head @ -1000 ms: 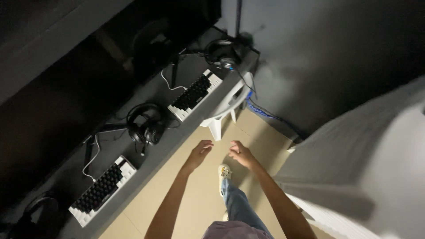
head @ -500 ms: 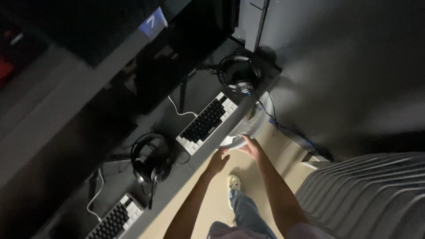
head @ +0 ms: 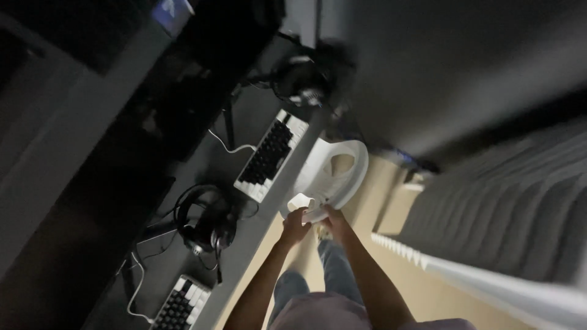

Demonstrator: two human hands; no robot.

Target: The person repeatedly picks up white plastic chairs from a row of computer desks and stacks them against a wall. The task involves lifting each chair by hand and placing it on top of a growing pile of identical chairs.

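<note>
Both hands on white plastic chair; left hand and right hand gripping backrest edge; risk: chair clips keyboard overhanging desk edge.

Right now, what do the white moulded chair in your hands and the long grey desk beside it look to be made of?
White moulded chair: probably hard plastic, one smooth curved shell with a cut-out in the back and a dull sheen. Both the left hand and right hand grip its edge. Long grey desk: flat, matte and even grey, maybe laminate or painted board; the dim, blurred view leaves that open.
</note>
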